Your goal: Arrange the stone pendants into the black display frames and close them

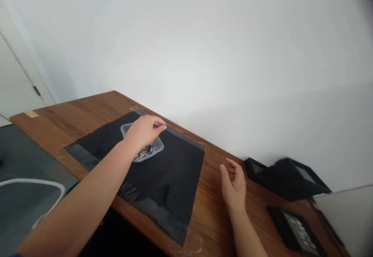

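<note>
My left hand (147, 128) hangs over a clear plastic tub (159, 145), with thumb and fingertips pinched together just past its far side. Whatever the pinch may hold is too small to make out. Inside the tub lie many small multicoloured pieces (145, 152), partly covered by my hand and wrist. The tub rests on a black sheet (175, 171) taped to the wooden table. To the right of that sheet, my right hand (234, 181) is held above the bare wood, fingers loosely curved, thumb apart and nothing visible in it.
A black open box (287, 179) stands against the white wall at the right. Nearer, a dark tray-like case (297, 228) shows a colourful panel. At the left, a white cable or rim (37, 180) curves over a grey-green surface below the wooden table (87, 111).
</note>
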A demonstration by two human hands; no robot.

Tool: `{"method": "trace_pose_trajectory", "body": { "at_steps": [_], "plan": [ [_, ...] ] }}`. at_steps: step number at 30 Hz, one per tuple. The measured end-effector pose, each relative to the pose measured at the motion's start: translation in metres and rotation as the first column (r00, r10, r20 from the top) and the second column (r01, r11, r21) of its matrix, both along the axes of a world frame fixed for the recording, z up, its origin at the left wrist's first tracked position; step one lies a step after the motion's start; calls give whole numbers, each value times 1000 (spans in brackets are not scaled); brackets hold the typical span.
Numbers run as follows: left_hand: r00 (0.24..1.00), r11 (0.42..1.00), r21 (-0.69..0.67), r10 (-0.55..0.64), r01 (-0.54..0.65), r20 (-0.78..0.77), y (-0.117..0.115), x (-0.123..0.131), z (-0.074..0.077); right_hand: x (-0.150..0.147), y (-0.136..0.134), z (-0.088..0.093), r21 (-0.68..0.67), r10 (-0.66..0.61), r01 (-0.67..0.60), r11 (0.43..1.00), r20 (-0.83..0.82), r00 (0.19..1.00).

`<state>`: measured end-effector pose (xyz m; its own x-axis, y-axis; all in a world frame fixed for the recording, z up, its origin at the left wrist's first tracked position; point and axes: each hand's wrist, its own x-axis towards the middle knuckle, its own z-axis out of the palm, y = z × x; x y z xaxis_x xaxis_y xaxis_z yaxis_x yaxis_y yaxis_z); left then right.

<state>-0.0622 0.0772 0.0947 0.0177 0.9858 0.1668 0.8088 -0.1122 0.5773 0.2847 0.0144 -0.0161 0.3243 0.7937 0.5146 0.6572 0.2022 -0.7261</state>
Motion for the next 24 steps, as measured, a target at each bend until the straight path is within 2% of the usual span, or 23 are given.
{"method": "trace_pose_trajectory", "body": {
  "at_steps": [4,8,12,15,18,20,22,24],
  "plan": [
    [999,1000,12,16,-17,46,-3,-5,0,2,2,-5,-42,6,-8,999,-66,998],
    [994,995,19,101,-102,36,-7,-23,-7,3,3,-5,-59,31,-32,998,-14,999],
    [995,995,-67,64,-69,-74,-10,-32,-10,8,3,-3,-66,46,-43,997,39,998],
    [987,982,-175,40,-67,-157,-10,-33,-9,16,3,-3,-65,-5,7,998,30,1000],
    [981,977,-190,60,-96,-185,-9,-33,-10,23,3,-5,-56,-75,73,996,-26,997],
    [984,977,-206,25,-62,-177,-10,-33,-14,26,3,-4,-49,-89,87,995,-46,995],
    [986,979,-198,17,-51,-166,-13,-32,-18,27,3,0,-34,-101,100,994,-28,994],
    [983,987,-131,70,-93,-170,-17,-29,-22,29,1,4,-5,-124,124,992,45,991]
  ]
}}
